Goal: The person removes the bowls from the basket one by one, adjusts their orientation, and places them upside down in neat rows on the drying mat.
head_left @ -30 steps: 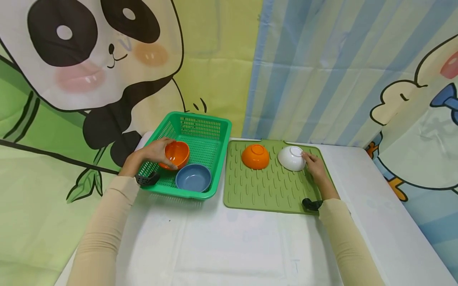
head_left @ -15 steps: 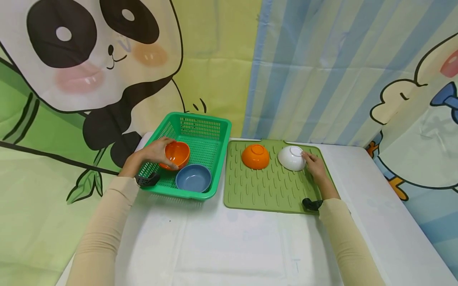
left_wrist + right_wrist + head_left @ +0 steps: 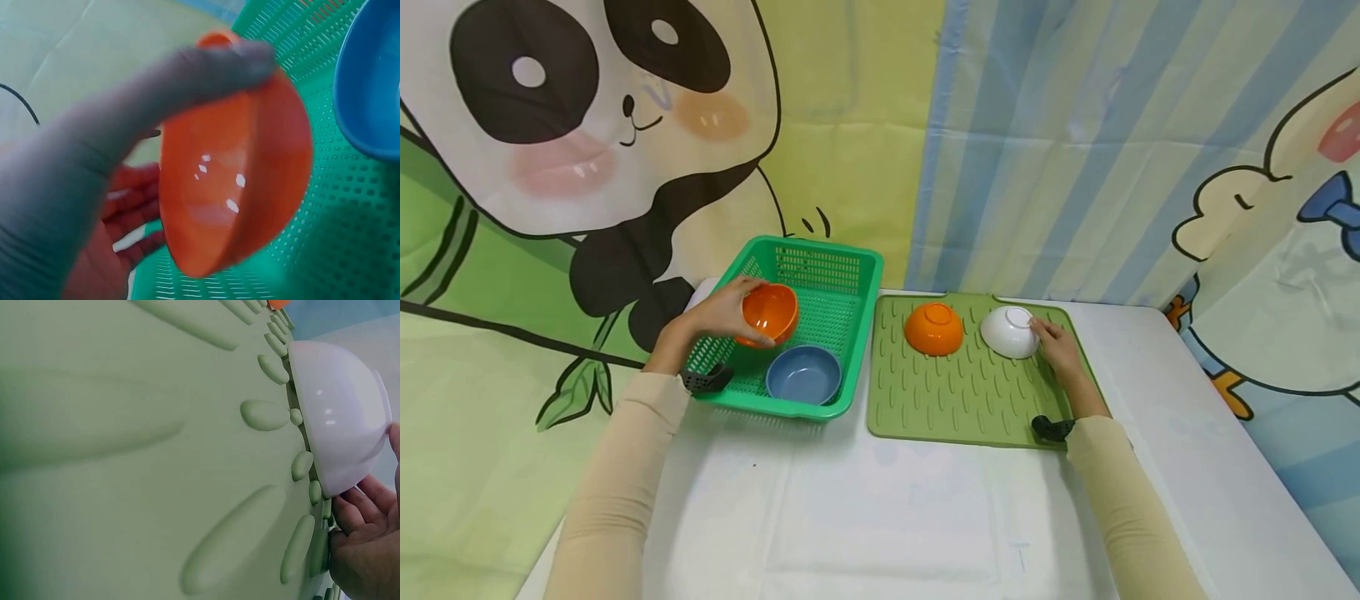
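Observation:
My left hand [image 3: 724,312] grips an orange bowl [image 3: 772,314] by its side, thumb across the rim and fingers behind, tilted inside the green basket [image 3: 880,271]. In the left wrist view the tilted orange bowl [image 3: 206,181] hangs over the perforated basket floor. A blue bowl [image 3: 805,375] rests upright in the basket's front part. On the green drying mat [image 3: 955,408] a white bowl [image 3: 1009,333] lies upside down, and my right hand [image 3: 1060,348] holds its right side, with fingertips at its rim and base in the right wrist view.
A second orange bowl [image 3: 934,330] lies upside down on the mat, left of the white bowl. Basket and mat stand side by side on a white table [image 3: 880,517]. Printed curtains [image 3: 1037,167] hang right behind them.
My left hand has lifted the orange bowl slightly within the basket, away from the blue bowl. The right hand and the white bowl have stayed in place.

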Demonstrator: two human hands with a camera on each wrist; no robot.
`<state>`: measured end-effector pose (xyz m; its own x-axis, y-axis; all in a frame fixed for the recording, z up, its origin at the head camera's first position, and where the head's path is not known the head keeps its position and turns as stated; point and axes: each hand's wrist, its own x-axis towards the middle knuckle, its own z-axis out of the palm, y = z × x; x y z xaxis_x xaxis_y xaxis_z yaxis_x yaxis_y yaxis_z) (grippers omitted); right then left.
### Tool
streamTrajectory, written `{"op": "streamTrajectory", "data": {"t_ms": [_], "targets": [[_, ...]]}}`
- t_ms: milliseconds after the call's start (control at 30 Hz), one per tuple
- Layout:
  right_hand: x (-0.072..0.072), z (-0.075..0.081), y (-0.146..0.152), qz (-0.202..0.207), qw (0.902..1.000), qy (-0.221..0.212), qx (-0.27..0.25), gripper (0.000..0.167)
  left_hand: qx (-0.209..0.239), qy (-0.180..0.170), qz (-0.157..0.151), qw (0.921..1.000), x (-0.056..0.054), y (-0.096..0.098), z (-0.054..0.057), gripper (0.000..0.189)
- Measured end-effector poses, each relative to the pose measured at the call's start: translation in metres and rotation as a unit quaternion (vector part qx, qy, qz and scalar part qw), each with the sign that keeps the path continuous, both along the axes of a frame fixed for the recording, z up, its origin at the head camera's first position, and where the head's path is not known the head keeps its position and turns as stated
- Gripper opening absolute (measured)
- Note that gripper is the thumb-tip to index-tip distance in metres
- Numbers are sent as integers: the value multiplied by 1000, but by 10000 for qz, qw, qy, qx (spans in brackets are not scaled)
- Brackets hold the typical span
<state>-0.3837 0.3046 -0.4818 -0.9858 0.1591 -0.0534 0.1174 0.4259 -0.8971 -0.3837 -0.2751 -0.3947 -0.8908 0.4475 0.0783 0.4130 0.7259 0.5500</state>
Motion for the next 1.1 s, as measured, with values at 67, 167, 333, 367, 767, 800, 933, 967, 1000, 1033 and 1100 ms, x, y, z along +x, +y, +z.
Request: {"op": "streamTrajectory", "data": {"t_ms": [67, 167, 333, 367, 767, 800, 933, 967, 1000, 1033, 1100], "targets": [[0, 0, 0, 4, 10000, 10, -8, 72, 88, 42, -1, 10000, 2, 2, 5, 103], [0, 0, 0, 22, 10000, 10, -25, 73, 196, 173, -49, 9996, 7, 6, 14, 102], [0, 1, 1, 10, 10000, 48, -62, 74, 372, 405, -322, 9980, 16, 14, 27, 99], [0, 1, 1, 12, 10000, 59, -67, 74, 413, 450, -365, 9975, 19, 16, 29, 99], [0, 1, 0, -30, 9999, 106, -26, 72, 837, 1052, -1251, 9830, 51, 59, 54, 102], [0, 1, 0, -28, 9999, 105, -7, 72, 908, 1073, -1350, 9808, 53, 63, 55, 102], [1, 1, -1, -48, 9999, 108, 38, 71, 1283, 1026, -1725, 9712, 63, 81, 57, 104], [1, 1, -1, -51, 9999, 110, 41, 71, 1395, 986, -1799, 9687, 67, 86, 59, 104], [1, 1, -1, -49, 9999, 108, 62, 70, 1512, 919, -1876, 9662, 72, 90, 62, 104], [1, 2, -2, -56, 9999, 106, 81, 70, 1617, 854, -1935, 9639, 77, 95, 65, 103], [1, 2, -2, -60, 9999, 66, 127, 70, 1812, 732, -2007, 9600, 87, 103, 71, 101]]}}
